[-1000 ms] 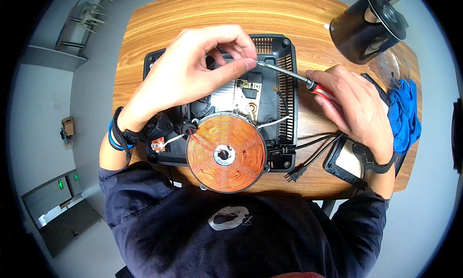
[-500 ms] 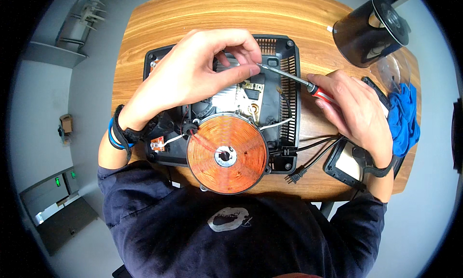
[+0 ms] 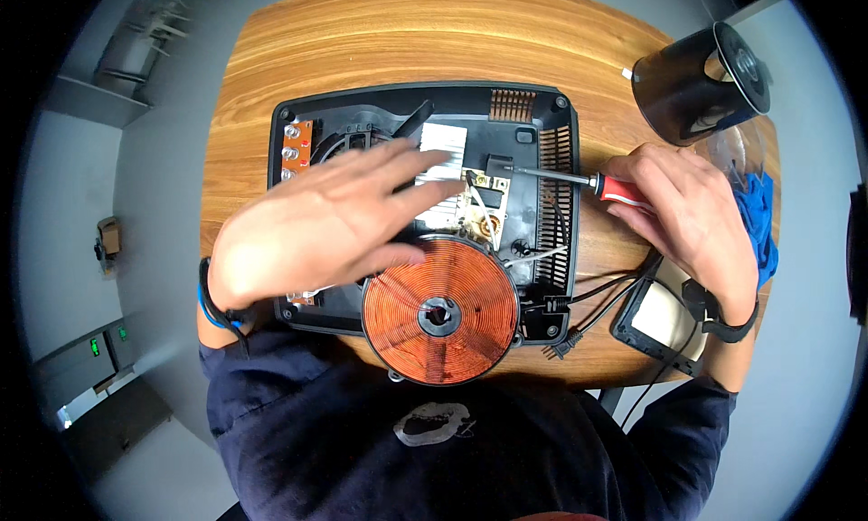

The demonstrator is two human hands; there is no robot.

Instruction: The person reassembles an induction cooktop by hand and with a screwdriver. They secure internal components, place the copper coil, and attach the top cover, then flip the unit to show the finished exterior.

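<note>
An opened black induction cooker base [image 3: 542, 123] lies on the round wooden table [image 3: 380, 42]. Its copper coil [image 3: 440, 310] is tipped out over the near edge. My left hand [image 3: 316, 222] hovers flat and open over the left half of the base, fingers spread, holding nothing. My right hand [image 3: 692, 218] grips a red-handled screwdriver [image 3: 579, 179]. The screwdriver's tip rests by the circuit board [image 3: 479, 204] next to the silver heat sink [image 3: 445, 164].
A black cylindrical container [image 3: 692, 82] lies on its side at the table's right rear. A blue cloth [image 3: 758, 222] sits behind my right hand. A black-framed panel [image 3: 665, 326] and black power cords [image 3: 601, 295] lie at the right front edge.
My left hand has let go of the spot near the board's top and drawn back toward me, opening flat. The screwdriver has levelled out, still pointing at the board.
</note>
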